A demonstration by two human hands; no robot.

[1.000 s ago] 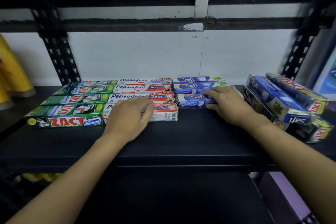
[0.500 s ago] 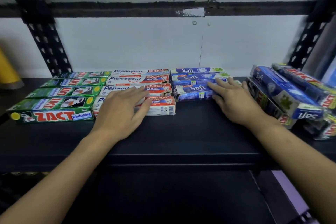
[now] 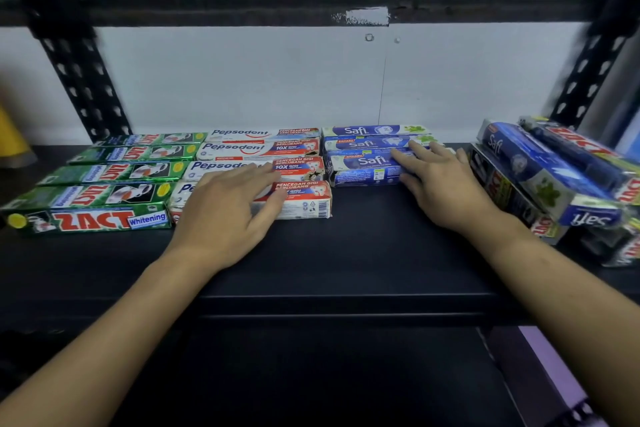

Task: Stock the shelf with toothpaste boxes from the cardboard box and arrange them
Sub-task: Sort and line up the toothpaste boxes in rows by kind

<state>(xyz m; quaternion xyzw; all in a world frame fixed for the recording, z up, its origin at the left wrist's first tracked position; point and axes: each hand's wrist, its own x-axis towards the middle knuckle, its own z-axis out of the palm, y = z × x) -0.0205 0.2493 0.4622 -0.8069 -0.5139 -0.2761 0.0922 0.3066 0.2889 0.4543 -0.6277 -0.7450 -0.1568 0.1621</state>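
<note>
On the black shelf (image 3: 363, 246) lie three tidy rows of toothpaste boxes: green Zact boxes (image 3: 93, 218) at the left, white-and-red Pepsodent boxes (image 3: 301, 199) in the middle, blue Safi boxes (image 3: 363, 170) to their right. My left hand (image 3: 228, 215) rests flat, fingers spread, on the front Pepsodent box. My right hand (image 3: 446, 187) lies flat with its fingertips on the right end of the front Safi box. Neither hand grips anything. The cardboard box is not in view.
A loose, tilted pile of Safi and Zact boxes (image 3: 554, 180) sits at the shelf's right end, just right of my right wrist. Perforated black uprights (image 3: 83, 80) stand at both back corners. A yellow object (image 3: 14, 139) is at the far left. A white wall backs the shelf.
Both hands have stayed on the same boxes; the right hand's fingertips shifted slightly along the Safi box's end. The view has moved closer and a little to the right.
</note>
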